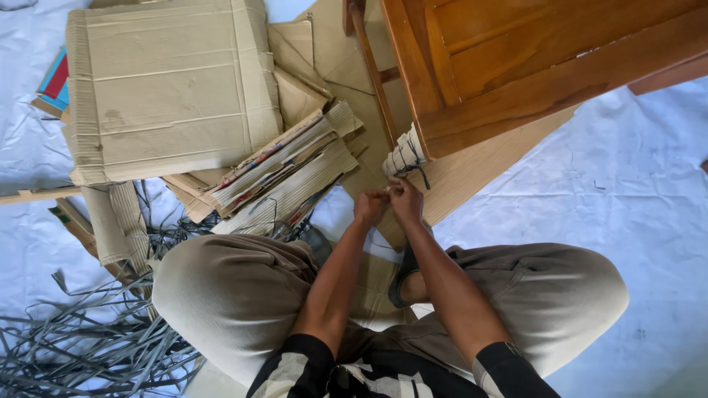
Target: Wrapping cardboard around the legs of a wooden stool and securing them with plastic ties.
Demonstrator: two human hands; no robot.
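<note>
My left hand (369,206) and right hand (404,197) at frame centre, fingers pinched together on a thin dark strap (422,175), cardboard-wrapped furniture leg (404,155) just above, flattened cardboard stack (169,88) upper left.

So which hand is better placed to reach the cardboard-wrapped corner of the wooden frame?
Probably the right hand: it sits just below the cardboard-wrapped corner, by its dangling strap. The left hand is lower and farther from it, pinching beside the right.
</note>
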